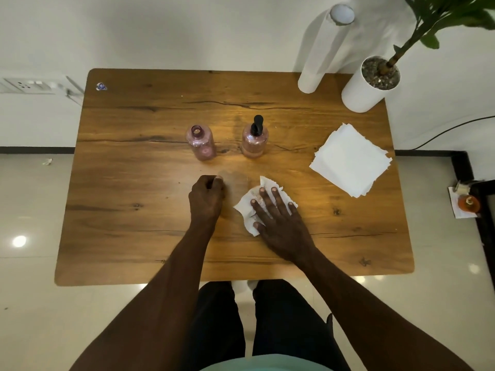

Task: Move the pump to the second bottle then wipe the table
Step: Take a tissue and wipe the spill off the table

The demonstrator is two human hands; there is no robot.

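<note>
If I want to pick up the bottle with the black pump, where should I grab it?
Probably around the bottle with the black pump at its round pink body, coming from the near side. It stands upright with bare table around it, and the pump on top is thin.

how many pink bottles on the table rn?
2. An uncapped pink translucent plastic bottle stands left of centre; a second pink bottle, wearing the black pump, stands right of it. None appear hidden.

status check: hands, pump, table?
Right hand flat on a tissue, pressing it to the table. Left hand closed, resting beside it. Pump on the right bottle; left bottle open. Nothing in the way.
</note>
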